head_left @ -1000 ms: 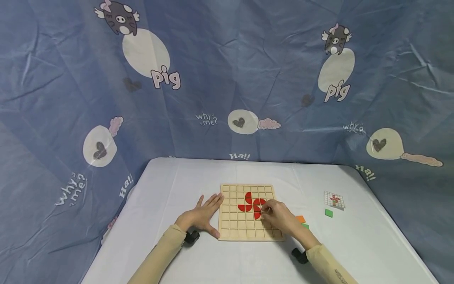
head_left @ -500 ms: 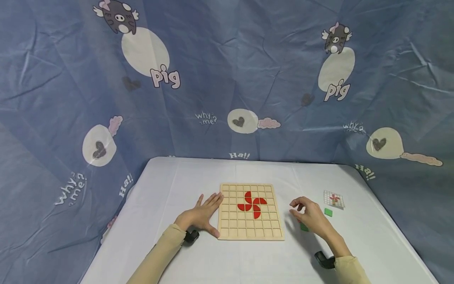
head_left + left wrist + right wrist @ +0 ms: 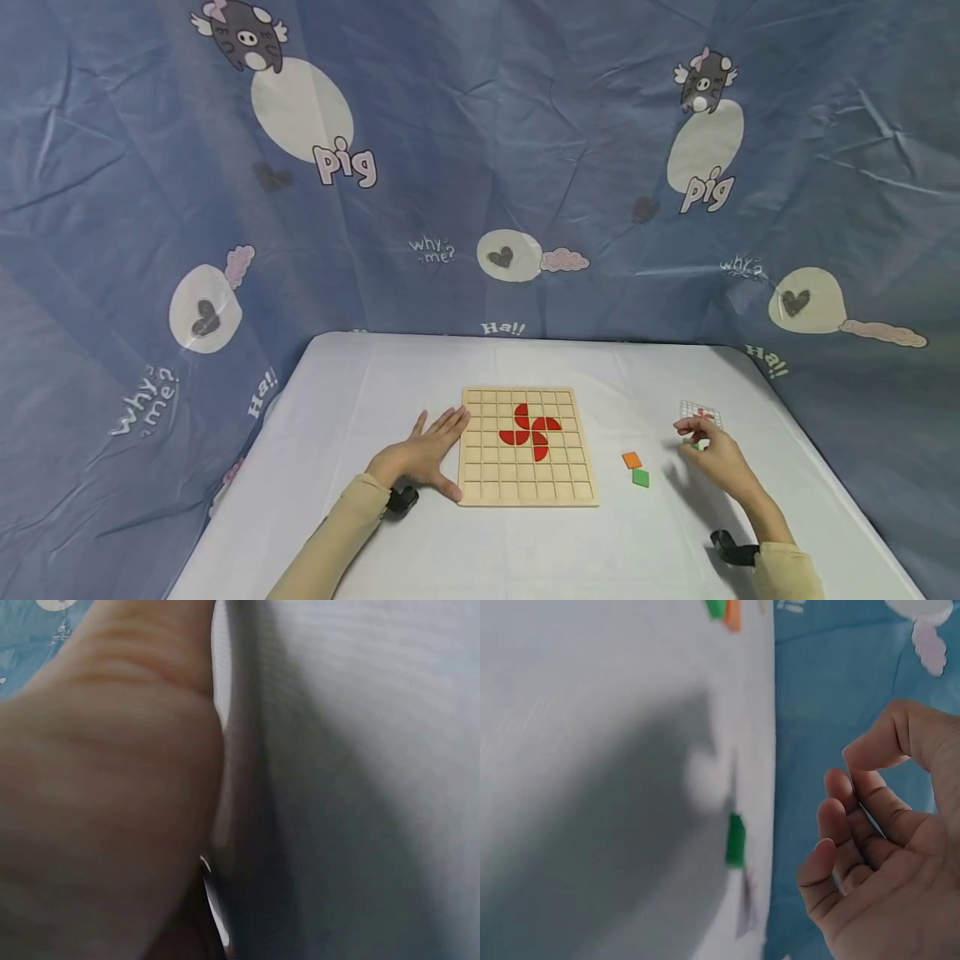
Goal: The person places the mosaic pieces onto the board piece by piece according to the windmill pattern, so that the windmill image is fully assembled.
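In the head view, a square wooden grid board [image 3: 487, 479] lies on the table with red rounded pieces [image 3: 551, 424] set in a pinwheel. My left hand [image 3: 420, 457] rests flat at the board's left edge, fingers and thumb spread against it. Over to the right, my right hand [image 3: 718, 462] hovers with loosely bent fingers and nothing between them. A green tile [image 3: 736, 840] lies below it, mostly hidden by the fingers in the head view. Just behind is a small grid card [image 3: 687, 408] with a red figure, partly covered by that hand.
An orange tile [image 3: 632, 460] and another green tile [image 3: 641, 477] lie between the board and my right hand. The white-covered table [image 3: 525, 550] ends at a blue patterned curtain [image 3: 420, 183] behind and at the sides.
My right hand has left the board and moved right, past the orange and green tiles, to above the farther green tile by the card. The left hand stays put.
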The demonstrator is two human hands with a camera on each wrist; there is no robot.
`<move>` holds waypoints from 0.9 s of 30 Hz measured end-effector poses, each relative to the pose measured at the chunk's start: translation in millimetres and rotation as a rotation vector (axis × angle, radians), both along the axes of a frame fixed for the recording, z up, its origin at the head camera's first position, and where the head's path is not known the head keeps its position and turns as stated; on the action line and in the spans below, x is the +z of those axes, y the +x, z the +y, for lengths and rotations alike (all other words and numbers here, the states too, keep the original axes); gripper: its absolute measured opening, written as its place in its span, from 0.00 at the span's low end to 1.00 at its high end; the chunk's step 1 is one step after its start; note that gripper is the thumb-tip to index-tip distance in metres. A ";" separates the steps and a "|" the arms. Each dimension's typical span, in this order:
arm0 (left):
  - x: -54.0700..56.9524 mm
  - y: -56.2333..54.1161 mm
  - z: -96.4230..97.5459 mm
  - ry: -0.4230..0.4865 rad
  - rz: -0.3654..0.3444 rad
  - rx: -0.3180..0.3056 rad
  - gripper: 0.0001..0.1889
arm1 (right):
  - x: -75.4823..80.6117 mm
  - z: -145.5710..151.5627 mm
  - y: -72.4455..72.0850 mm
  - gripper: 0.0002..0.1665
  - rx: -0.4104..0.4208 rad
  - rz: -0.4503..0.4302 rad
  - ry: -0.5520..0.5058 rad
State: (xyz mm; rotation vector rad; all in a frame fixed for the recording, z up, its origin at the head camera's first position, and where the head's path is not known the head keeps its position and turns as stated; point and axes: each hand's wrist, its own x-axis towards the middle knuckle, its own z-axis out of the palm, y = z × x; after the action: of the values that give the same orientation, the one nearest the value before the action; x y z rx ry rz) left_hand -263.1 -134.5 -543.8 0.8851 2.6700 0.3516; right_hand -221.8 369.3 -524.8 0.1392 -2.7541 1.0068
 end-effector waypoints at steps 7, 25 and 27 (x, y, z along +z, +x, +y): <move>-0.5 0.3 -0.3 0.012 -0.002 -0.005 0.74 | -7.6 18.6 1.9 0.23 -0.033 -0.109 -0.014; -0.2 1.2 -0.1 0.010 -0.006 0.005 0.74 | -24.2 35.4 -7.5 0.28 -0.052 -0.250 0.001; 0.0 1.8 0.1 0.008 -0.014 0.011 0.74 | -24.3 35.2 -8.4 0.26 -0.055 -0.245 0.019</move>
State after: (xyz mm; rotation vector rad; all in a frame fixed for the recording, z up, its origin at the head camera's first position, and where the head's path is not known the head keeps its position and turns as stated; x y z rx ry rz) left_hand -261.3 -134.4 -543.7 0.8671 2.6640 0.3703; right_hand -230.2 404.6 -549.1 -0.0624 -2.9680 1.0475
